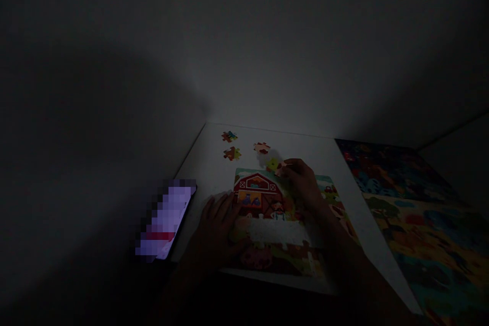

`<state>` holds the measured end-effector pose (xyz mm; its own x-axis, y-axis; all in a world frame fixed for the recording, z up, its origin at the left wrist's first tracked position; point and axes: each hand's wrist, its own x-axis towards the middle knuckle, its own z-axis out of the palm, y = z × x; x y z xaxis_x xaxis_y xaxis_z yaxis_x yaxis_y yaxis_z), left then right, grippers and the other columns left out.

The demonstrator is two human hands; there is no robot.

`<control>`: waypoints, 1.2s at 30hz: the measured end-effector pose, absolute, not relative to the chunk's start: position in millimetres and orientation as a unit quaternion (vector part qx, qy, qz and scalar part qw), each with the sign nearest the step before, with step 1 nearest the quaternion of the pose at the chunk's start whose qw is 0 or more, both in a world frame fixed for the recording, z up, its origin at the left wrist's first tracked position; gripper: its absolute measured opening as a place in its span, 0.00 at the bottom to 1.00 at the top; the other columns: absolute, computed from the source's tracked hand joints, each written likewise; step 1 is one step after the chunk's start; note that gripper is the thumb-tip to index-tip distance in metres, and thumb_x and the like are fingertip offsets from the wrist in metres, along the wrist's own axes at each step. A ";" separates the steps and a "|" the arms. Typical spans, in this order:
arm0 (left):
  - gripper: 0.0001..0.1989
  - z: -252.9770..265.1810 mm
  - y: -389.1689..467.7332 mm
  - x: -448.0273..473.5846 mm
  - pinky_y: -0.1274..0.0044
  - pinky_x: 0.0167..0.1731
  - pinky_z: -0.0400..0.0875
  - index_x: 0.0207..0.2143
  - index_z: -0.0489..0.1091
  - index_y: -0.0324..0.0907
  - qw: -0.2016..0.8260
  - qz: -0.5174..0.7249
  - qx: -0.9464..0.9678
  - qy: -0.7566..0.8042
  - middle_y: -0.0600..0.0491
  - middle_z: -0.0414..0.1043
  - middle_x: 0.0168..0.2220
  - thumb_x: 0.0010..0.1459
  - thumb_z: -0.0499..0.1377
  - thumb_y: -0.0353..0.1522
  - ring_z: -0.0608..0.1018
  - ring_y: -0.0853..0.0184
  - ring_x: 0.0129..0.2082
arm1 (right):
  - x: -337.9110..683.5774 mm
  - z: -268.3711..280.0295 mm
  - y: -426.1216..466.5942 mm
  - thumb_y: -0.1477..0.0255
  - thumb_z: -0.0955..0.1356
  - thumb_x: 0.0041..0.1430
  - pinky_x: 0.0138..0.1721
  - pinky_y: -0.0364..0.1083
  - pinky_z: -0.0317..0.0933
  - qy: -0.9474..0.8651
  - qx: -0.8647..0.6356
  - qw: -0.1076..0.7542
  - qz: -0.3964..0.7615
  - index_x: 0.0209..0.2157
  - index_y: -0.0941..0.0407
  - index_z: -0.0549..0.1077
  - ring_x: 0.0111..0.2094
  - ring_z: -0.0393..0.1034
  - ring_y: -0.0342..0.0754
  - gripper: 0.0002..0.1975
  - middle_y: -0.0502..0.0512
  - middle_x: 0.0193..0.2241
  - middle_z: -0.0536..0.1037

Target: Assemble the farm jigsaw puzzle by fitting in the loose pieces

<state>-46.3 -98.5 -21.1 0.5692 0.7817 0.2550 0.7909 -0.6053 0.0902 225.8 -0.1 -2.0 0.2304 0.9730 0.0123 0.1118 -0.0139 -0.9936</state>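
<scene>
From the head cam, the right hand (303, 179) is pinching a yellow-green jigsaw piece (272, 165) just over the top edge of the farm puzzle (267, 197), while the left hand (217, 220) has its fingers spread on the puzzle's left side. Room's super dim, so I reckon a misread piece is the main risk, and if that left hand slides or leans sideways, the sections around the white gap could get shoved out of line.
</scene>
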 end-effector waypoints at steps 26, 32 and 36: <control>0.33 -35.2 -96.4 -43.6 0.53 0.63 0.52 0.64 0.57 0.43 -0.024 -0.191 -0.869 -0.456 0.43 0.58 0.65 0.58 0.59 0.42 0.59 0.53 0.65 | 230.4 -2.0 62.6 0.73 0.67 0.55 0.32 0.42 0.61 -0.588 -0.762 0.230 0.143 0.44 0.58 0.72 0.37 0.75 0.48 0.14 0.58 0.37 0.80; 0.31 -31.1 -98.7 -41.5 0.53 0.62 0.55 0.61 0.60 0.43 -0.009 -0.215 -0.862 -0.459 0.43 0.62 0.62 0.57 0.59 0.41 0.63 0.52 0.63 | 190.2 18.2 82.2 0.73 0.64 0.56 0.39 0.46 0.64 -0.619 -0.745 0.221 0.115 0.44 0.60 0.74 0.43 0.74 0.54 0.14 0.67 0.45 0.77; 0.32 -28.6 -99.0 -41.2 0.55 0.61 0.56 0.63 0.58 0.42 -0.002 -0.209 -0.863 -0.459 0.43 0.61 0.63 0.58 0.59 0.40 0.63 0.53 0.63 | 153.9 24.8 104.6 0.73 0.66 0.57 0.44 0.44 0.64 -0.668 -0.692 0.224 0.156 0.42 0.58 0.76 0.43 0.74 0.50 0.12 0.60 0.42 0.79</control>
